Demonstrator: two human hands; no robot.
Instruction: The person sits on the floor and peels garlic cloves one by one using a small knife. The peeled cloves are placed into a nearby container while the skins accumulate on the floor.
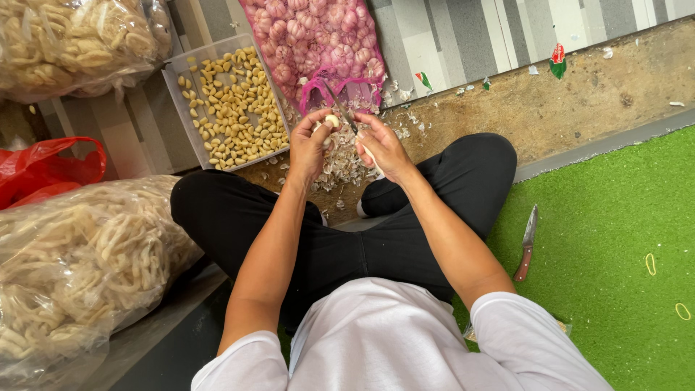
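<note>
A large clear plastic bag of pale curled crackers (79, 268) lies at the lower left, beside the person's knee. A second clear bag of the same crackers (72, 40) fills the upper left corner. Between them sits a crumpled red plastic bag (43, 170). At the top centre, a pink mesh sack of garlic bulbs (315, 43) lies open-mouthed, just beside a clear rectangular plastic tub of peeled cloves (228, 105).
</note>
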